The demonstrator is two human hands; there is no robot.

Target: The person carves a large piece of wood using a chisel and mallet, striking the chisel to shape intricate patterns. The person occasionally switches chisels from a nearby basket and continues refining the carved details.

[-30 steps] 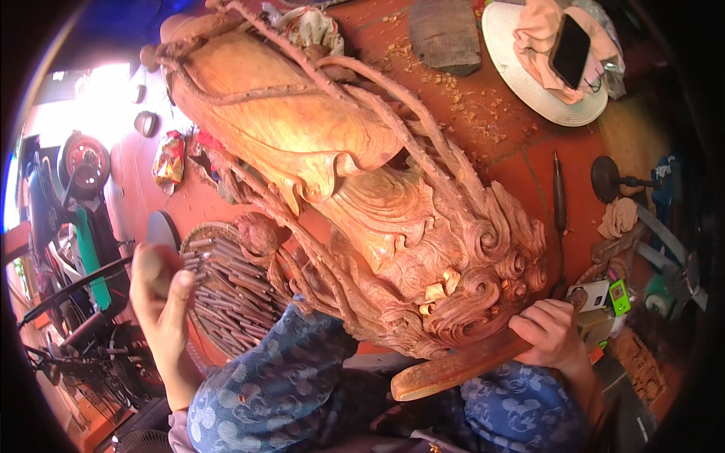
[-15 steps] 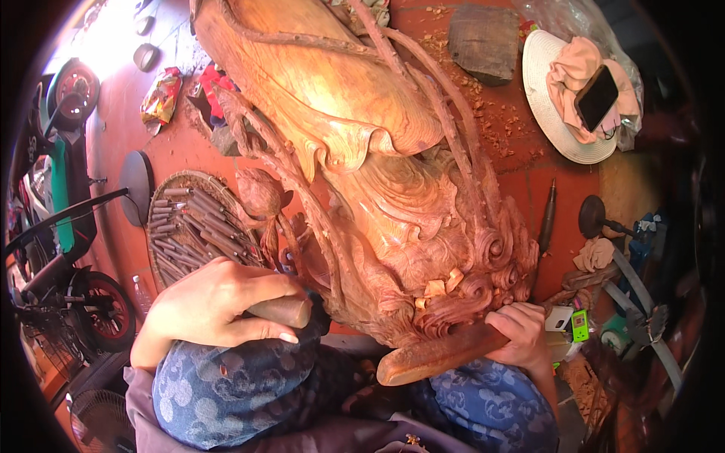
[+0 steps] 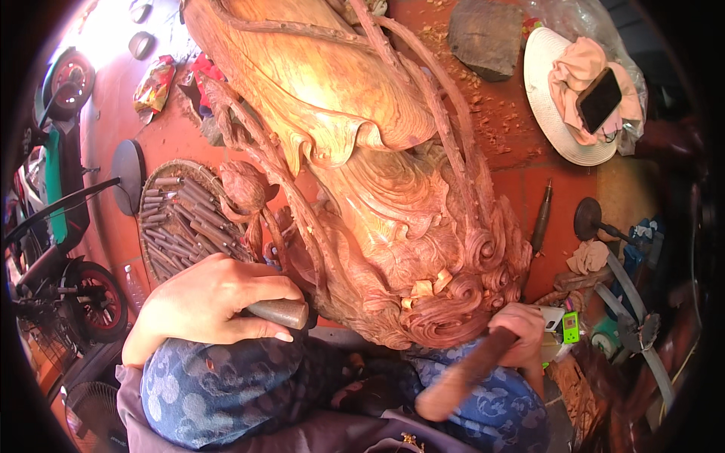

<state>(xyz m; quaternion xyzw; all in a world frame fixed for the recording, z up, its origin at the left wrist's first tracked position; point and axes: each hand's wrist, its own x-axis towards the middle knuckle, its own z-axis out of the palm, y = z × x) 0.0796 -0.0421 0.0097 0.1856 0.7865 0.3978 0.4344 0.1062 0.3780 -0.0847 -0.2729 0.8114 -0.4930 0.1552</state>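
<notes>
Left hand is now closed around a chisel handle, brought in from the basket of chisels and set against the carved wooden sculpture resting over the lap. Right hand is kept gripped on a wooden mallet beside the curls, so carving appears ready to resume.

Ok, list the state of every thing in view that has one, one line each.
left hand: closed around a chisel handle, against the carving
right hand: gripping a wooden mallet
wood carving: lying across the lap, partly carved
tray of chisels: full, on the floor
phone: screen dark, on a cloth in a hat
</notes>
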